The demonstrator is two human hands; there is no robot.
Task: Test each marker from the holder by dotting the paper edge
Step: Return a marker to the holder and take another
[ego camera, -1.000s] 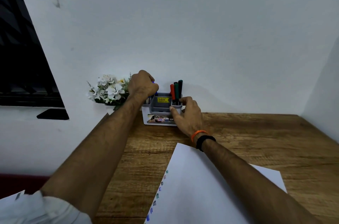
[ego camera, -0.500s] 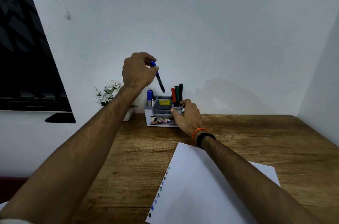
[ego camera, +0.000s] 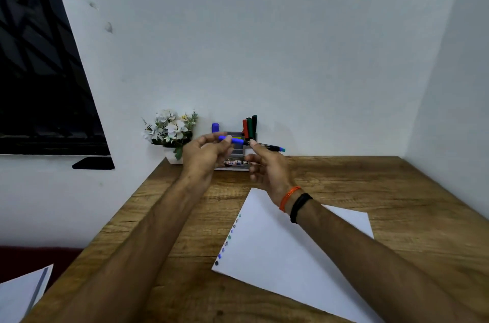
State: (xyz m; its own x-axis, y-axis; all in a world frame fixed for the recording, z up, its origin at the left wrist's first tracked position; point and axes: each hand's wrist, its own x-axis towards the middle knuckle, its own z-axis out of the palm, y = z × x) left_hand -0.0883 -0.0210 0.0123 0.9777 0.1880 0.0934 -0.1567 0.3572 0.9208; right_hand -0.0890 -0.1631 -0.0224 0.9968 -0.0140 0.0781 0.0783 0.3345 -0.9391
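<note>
- Head view, centre of the frame: both hands are raised above the wooden desk [ego camera: 344, 190], in front of the holder [ego camera: 238, 157], with one blue marker [ego camera: 251, 143] held level between them.
- The left hand [ego camera: 203, 157] pinches the blue cap end in its fingertips; the right hand [ego camera: 267, 166] pinches the dark barrel, whose lighter blue tail pokes out to the right. Gripping both ends this way looks like a set-up for pulling the cap off, though I cannot tell whether it has started to part.
- The holder stands against the wall behind the hands, with a red and two dark green markers [ego camera: 250, 127] upright at its right and a blue-capped marker [ego camera: 215, 127] at its left, apparently waiting their turn.
- The paper [ego camera: 285, 251] lies slanted in the lower centre, its left edge carrying a row of coloured dots [ego camera: 227, 239] and turned toward the hands.
- A pot of white flowers [ego camera: 170, 132] sits just left of the holder.
</note>
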